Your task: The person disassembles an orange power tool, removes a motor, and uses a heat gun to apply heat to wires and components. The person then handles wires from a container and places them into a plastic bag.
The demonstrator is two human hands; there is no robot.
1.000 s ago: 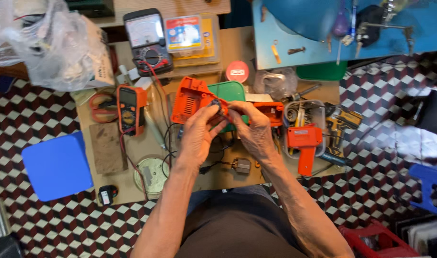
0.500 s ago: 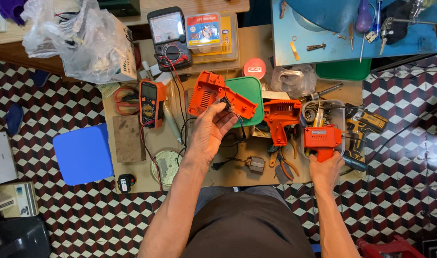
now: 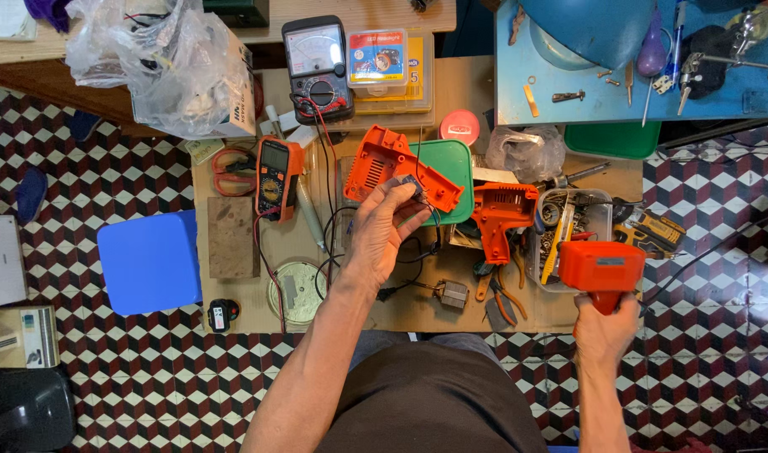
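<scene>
**Bench inventory: two hands, dismantled orange tool**

Head view.

- Landmark: green tray [image 3: 453,168], near the middle of the wooden surface [image 3: 233,298].
- Left hand [image 3: 382,235]: raised just below and left of the green tray, fingers curled shut around the lower edge of an orange casing half [image 3: 382,164]. The casing half tilts, its open inner side up, and overlaps the tray's left edge. A small dark part sits at the fingertips; what it is cannot be told.
- Right hand [image 3: 604,331]: well to the right of the green tray and below it, at the near edge of the surface, fist closed on the grip of an orange soldering gun [image 3: 602,267], which it holds upright with the body on top.
- Second orange casing half [image 3: 503,214]: lies on the surface just right of the green tray, handle pointing toward the person.
- Clear tub of small parts [image 3: 573,220]: right of that casing half, partly behind the soldering gun.
- Orange multimeter [image 3: 276,176]: left of the green tray, beside red-handled scissors [image 3: 231,172].
- Black analogue meter [image 3: 318,67]: above and left of the tray.
- Red round tin [image 3: 460,127]: just above the tray.
- Pliers [image 3: 495,289]: below the tray.
- Blue stool [image 3: 149,262]: on the chequered floor, far left of the tray.
</scene>
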